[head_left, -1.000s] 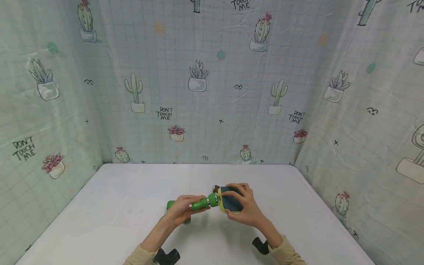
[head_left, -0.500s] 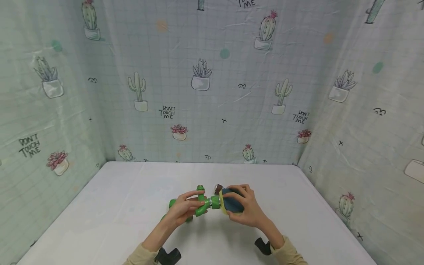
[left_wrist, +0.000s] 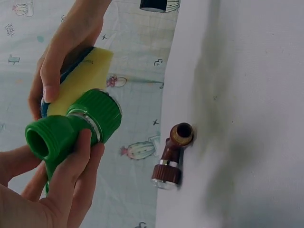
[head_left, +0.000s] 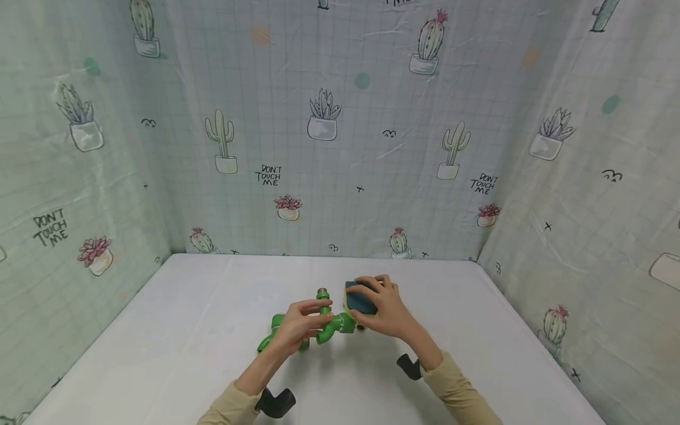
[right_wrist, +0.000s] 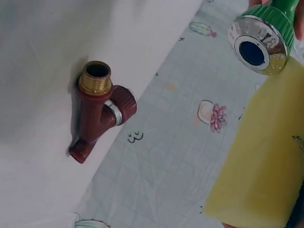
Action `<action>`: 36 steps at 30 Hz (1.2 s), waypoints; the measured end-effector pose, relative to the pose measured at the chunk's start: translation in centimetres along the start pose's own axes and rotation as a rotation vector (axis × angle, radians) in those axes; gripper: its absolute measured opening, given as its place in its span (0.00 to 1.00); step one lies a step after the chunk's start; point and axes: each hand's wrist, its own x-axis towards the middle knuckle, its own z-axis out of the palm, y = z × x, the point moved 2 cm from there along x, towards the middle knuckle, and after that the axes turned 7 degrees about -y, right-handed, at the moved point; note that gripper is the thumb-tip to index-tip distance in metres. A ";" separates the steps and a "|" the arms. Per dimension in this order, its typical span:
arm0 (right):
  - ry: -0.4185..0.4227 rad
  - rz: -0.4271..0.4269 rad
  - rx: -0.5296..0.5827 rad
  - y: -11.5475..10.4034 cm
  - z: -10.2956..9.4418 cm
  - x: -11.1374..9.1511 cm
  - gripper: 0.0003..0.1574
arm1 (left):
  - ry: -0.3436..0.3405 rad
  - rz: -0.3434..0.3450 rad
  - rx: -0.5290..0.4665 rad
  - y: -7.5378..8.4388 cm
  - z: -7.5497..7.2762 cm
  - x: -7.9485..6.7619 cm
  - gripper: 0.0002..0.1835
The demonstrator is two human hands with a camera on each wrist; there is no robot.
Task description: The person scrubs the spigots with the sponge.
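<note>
A green plastic tap with a ribbed knob (head_left: 347, 323) is gripped in my left hand (head_left: 296, 326), fingers around its body. In the left wrist view the open threaded end of the green tap (left_wrist: 59, 130) faces the camera. My right hand (head_left: 392, 310) pinches a sponge (head_left: 361, 300), yellow with a dark blue scouring side. The yellow face of the sponge (left_wrist: 92, 71) is against or very near the knob; contact is hard to tell. In the right wrist view the silver knob cap (right_wrist: 254, 47) shows beside the sponge (right_wrist: 261, 152).
A brown tap (right_wrist: 92, 111) with a brass-coloured threaded end lies on the white table (head_left: 202, 330) beyond the hands. More green fittings (head_left: 265, 342) lie behind my left hand, partly hidden. Patterned cloth (head_left: 340, 177) hangs around the table's back and sides.
My left hand has turned the green tap, so its threaded end now points away. The sponge has moved from the knob's end face up and over to its far side.
</note>
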 end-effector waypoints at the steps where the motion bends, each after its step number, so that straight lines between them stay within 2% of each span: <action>1: -0.014 0.001 0.008 -0.1 0.1 0.0 0.24 | 0.023 0.002 0.007 0.1 0.0 0.0 0.22; 5: -0.024 -0.057 0.051 -0.4 0.5 -0.4 0.26 | 0.132 0.018 0.017 0.6 0.1 0.0 0.18; 9: -0.016 -0.142 0.075 -1.0 0.9 -1.7 0.29 | 0.199 0.010 0.003 0.7 0.1 0.2 0.17; 13: -0.042 -0.196 0.064 -1.4 0.9 -2.9 0.29 | 0.222 -0.016 -0.006 0.5 -0.1 0.2 0.17; 17: -0.064 -0.216 0.043 -1.2 0.0 -3.0 0.27 | 0.220 -0.026 -0.015 0.4 -0.5 0.3 0.18; 22: 0.003 -0.137 0.048 -1.1 -1.2 -1.5 0.27 | 0.191 -0.025 0.009 0.4 -0.4 0.3 0.18; 27: -0.049 -0.058 0.082 -1.5 -0.4 -0.3 0.25 | 0.178 -0.014 0.005 0.8 0.0 0.0 0.18; 32: -0.063 -0.026 0.186 -0.7 -0.1 -1.0 0.25 | 0.178 -0.012 -0.066 1.0 0.0 -0.2 0.18; 36: -0.050 -0.019 0.188 0.6 -0.2 -2.0 0.25 | 0.157 -0.041 -0.166 0.9 -0.4 -0.3 0.19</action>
